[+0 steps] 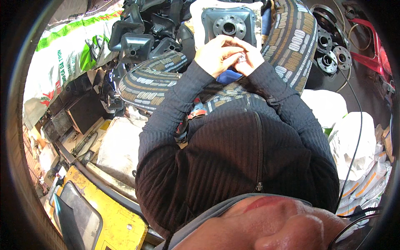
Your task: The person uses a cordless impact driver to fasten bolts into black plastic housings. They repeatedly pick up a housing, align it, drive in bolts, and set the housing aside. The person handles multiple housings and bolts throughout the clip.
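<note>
My left hand [213,57] and my right hand [252,59] meet in front of me with fingertips pressed together. A small pale, shiny thing [241,57] shows between the fingers; its kind is too small to tell. Just beyond them, a round steel flange [241,28] with bolt holes and a wide centre bore rests on a dark square sheet-metal part [248,16]. That part lies on a whitish padded support [198,26] between my knees. The fingers overlap the flange's near edge in the view; whether they touch it I cannot tell.
At the far left, dark pressed-metal parts [137,46] lie heaped beside a white-green sack [62,54]. Several loose flanges [342,56] lie to the right, near a cable [359,125] and a red frame [371,54]. White bags [352,133] stand at right; a yellow panel [118,216] lies lower left.
</note>
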### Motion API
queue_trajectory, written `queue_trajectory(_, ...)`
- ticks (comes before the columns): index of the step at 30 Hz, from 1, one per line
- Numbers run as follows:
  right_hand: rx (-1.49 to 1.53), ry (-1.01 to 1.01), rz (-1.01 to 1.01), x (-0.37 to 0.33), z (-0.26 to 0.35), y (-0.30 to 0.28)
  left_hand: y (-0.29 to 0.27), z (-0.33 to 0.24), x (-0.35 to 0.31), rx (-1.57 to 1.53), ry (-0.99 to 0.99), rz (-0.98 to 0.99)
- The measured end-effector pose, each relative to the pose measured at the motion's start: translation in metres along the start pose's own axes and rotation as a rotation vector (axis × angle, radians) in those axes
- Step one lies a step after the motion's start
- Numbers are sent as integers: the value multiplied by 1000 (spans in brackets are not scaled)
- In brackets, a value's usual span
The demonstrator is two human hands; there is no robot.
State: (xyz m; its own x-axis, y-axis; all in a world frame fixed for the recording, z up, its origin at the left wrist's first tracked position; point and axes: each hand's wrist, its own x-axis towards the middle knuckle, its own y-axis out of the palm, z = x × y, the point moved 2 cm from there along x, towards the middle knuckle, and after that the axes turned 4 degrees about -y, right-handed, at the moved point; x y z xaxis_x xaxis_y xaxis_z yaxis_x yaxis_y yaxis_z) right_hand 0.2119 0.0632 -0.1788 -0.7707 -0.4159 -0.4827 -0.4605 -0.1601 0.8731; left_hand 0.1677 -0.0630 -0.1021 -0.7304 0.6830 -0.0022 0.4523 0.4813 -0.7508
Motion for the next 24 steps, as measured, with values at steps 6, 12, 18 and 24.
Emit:
queue_trajectory(6, -177, -100, -142, -5, 5, 8, -21, 7, 10, -197, -131, -209)
queue_trajectory(12, -470, -326, -368, -4, 22, -2, -34, 58, 17, -677, -510, -51)
queue_trajectory(18, -513, -576, -590, 6, 30, -14, -22, 78, 27, -671, -592, 143)
queue_trajectory(24, -759, -494, -562, 25, 32, -24, -15, 100, 41, -690, -694, 232)
